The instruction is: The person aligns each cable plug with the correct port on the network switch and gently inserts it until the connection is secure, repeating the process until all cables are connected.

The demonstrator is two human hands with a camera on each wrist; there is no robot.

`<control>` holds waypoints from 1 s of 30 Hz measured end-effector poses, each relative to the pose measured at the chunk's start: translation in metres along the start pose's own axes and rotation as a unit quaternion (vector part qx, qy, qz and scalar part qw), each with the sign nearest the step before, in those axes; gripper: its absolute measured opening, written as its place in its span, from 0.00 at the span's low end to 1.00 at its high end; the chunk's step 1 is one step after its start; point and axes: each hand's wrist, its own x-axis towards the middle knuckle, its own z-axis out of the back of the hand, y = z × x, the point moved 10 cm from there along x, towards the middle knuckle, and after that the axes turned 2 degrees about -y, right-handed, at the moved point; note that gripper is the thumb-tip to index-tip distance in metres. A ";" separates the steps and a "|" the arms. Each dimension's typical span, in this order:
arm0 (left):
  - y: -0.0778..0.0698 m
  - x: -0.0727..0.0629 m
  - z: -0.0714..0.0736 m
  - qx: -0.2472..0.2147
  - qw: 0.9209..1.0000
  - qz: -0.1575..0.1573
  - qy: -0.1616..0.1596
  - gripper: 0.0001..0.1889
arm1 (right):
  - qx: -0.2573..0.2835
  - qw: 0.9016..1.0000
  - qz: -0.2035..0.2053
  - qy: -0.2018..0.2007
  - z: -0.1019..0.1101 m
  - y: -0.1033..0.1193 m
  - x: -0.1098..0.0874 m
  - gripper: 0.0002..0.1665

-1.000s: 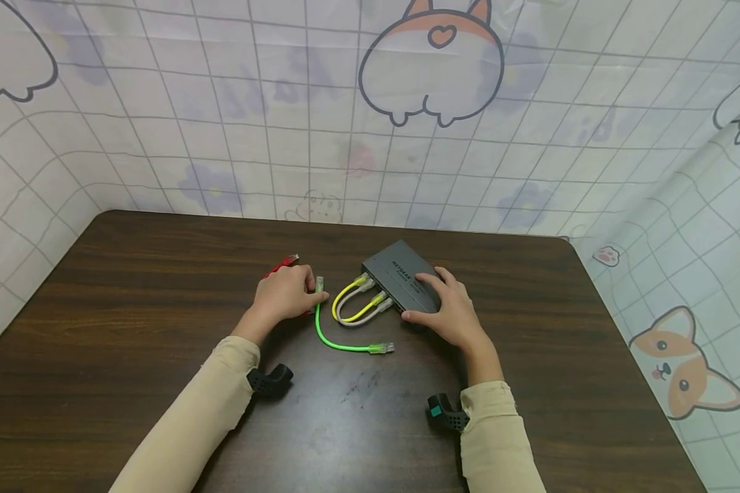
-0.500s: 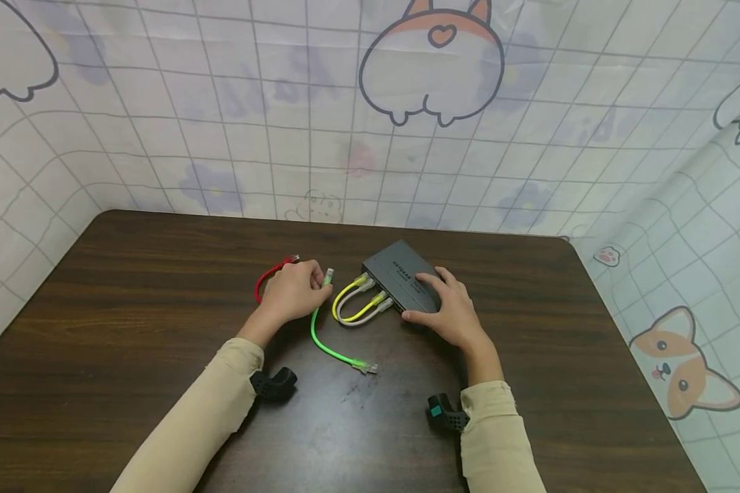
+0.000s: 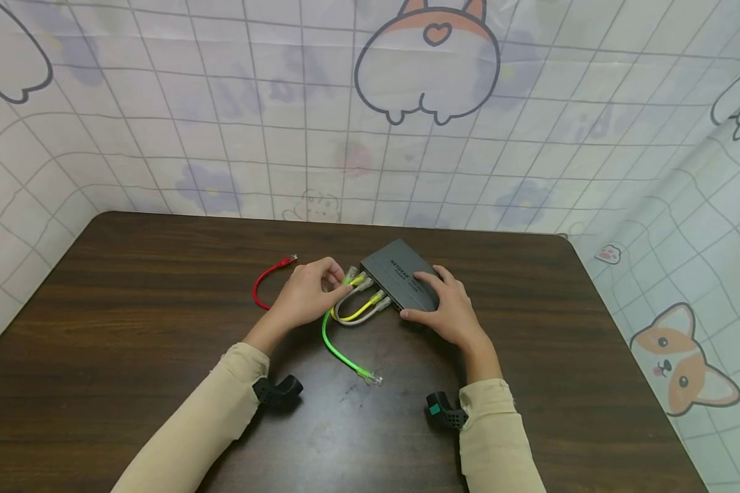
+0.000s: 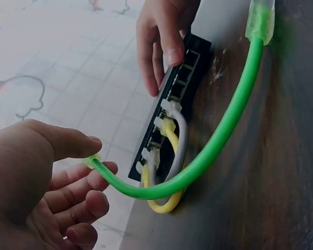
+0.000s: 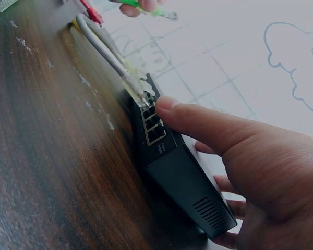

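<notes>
My left hand (image 3: 308, 293) pinches one end of a short green network cable (image 3: 328, 341) between thumb and index finger, just left of the switch's port side. The cable's other plug (image 3: 370, 376) hangs toward the front. My right hand (image 3: 455, 316) grips the right end of a dark grey NETGEAR network switch (image 3: 393, 261), thumb at its port edge. In the right wrist view, several ports (image 5: 152, 124) beside that thumb hold no plug. A yellow cable (image 3: 358, 316) and a grey-white cable (image 4: 181, 140) loop out of the switch, both ends of each at the ports.
A red network cable (image 3: 256, 286) lies on the table left of my left hand, partly hidden behind it. The dark wooden table (image 3: 160, 329) reaches a patterned curtain (image 3: 253, 137) at the back and sides. Black wrist cameras (image 3: 279, 392) sit on both wrists.
My left hand has moved right, bringing the green cable's pinched end from the red cable's side up to the switch's plugs. More of the red cable now shows. The right hand keeps its grip.
</notes>
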 end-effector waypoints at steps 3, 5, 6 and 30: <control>-0.001 0.000 -0.004 -0.018 1.000 -0.003 0.008 0.10 | 0.001 1.000 0.000 0.000 0.000 0.000 0.000 0.47; -0.001 0.000 -0.006 -0.032 0.999 -0.004 0.014 0.10 | 0.001 1.000 0.000 0.000 0.000 0.000 0.001 0.47; -0.001 0.000 -0.006 -0.038 0.999 -0.006 0.016 0.10 | 0.001 1.000 0.000 0.000 0.000 0.000 0.001 0.47; 0.014 -0.001 -0.028 -0.150 0.985 0.042 0.073 0.07 | -0.004 1.000 -0.006 0.002 -0.001 -0.002 0.002 0.47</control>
